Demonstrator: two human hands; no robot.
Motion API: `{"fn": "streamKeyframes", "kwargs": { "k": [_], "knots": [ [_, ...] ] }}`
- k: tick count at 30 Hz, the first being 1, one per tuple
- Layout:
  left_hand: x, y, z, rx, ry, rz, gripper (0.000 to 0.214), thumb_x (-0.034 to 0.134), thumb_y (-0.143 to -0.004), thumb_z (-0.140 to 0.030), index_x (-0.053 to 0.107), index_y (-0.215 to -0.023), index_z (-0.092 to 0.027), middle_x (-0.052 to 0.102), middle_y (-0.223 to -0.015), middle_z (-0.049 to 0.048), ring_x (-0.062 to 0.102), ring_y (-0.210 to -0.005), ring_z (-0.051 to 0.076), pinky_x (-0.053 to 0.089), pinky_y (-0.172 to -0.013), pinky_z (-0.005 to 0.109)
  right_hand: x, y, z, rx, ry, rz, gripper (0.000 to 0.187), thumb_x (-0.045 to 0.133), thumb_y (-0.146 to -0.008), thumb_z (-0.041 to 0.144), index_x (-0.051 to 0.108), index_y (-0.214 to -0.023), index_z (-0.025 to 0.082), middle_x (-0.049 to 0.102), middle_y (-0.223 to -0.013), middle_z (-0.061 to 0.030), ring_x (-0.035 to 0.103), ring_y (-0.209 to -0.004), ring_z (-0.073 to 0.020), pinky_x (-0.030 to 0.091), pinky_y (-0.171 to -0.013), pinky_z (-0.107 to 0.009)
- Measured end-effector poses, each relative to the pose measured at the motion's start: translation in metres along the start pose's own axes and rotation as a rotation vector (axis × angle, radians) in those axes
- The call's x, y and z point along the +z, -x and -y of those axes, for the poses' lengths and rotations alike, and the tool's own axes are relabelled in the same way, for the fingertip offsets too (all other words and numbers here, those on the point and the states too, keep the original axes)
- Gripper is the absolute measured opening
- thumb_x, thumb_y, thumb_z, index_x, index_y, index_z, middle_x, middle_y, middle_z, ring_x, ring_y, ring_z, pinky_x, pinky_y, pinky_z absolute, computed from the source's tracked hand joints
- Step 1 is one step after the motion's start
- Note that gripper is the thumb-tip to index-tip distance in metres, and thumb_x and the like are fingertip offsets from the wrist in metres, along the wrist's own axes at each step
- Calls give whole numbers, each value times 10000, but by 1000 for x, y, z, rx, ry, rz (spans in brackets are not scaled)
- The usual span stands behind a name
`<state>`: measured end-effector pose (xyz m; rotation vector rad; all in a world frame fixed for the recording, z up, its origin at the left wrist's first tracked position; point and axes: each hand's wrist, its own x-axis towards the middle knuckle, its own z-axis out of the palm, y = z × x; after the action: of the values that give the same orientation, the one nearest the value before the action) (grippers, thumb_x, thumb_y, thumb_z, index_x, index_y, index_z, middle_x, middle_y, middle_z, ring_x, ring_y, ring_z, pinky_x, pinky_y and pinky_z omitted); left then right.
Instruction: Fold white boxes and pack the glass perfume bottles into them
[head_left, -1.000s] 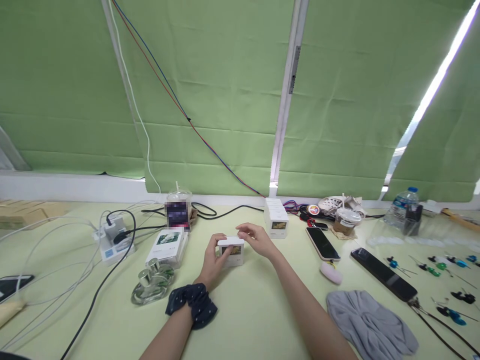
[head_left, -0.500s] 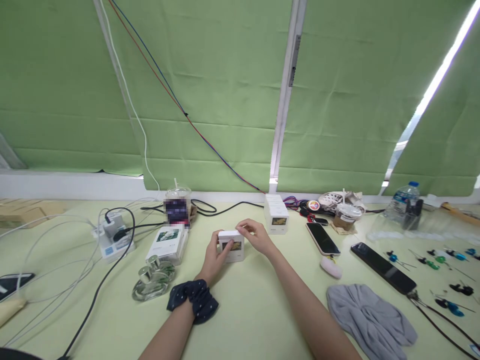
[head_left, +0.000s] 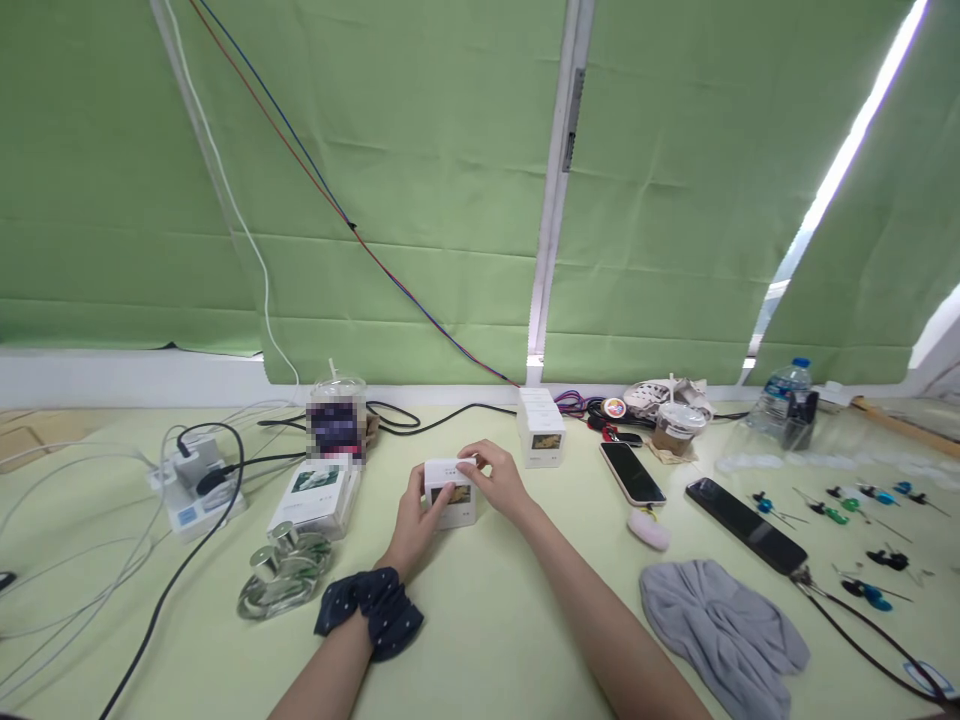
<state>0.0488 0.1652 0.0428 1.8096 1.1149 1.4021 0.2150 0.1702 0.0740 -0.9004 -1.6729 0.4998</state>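
A small white box with a picture printed on its front stands upright at the middle of the table. My left hand grips it from the left side, thumb across the front picture. A dark dotted scrunchie is around my left wrist. At the top right edge of the box, the fingers of my right hand are pinched on its top panel, which shows small print. Behind and to the right, a row of similar white boxes stands close together.
To the left are a larger white box, glass perfume bottles and a power strip with cables. On the right lie two phones, a grey cloth, a lidded cup, a water bottle and several earphones.
The camera view has turned slightly right. The top panel of the small box now shows more, with its print visible, and my right fingers have shifted onto it. My left hand keeps its grip.
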Motion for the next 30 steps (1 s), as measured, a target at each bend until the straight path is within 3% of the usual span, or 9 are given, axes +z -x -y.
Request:
{"fn": "streamKeyframes", "kwargs": {
  "k": [13,30],
  "knots": [
    [2,-2,5,-35,-47,-6,371,553,-821,-456,461,-1074,-201,627,-954,57,612,-864,209,486,-758,330,17,-1,-4,208,-104,-176,124,625,-763,246,729,-739,183,617,-873,-68,607,-797,-166,493,-635,-258],
    [3,-1,10,-5,-122,-35,405,536,-818,-477,452,-1098,-197,620,-991,66,614,-885,213,502,-773,353,17,0,-6,537,-600,-167,177,748,-579,321,755,-666,167,720,-727,-53,623,-714,-199,463,-698,-320]
  ]
}}
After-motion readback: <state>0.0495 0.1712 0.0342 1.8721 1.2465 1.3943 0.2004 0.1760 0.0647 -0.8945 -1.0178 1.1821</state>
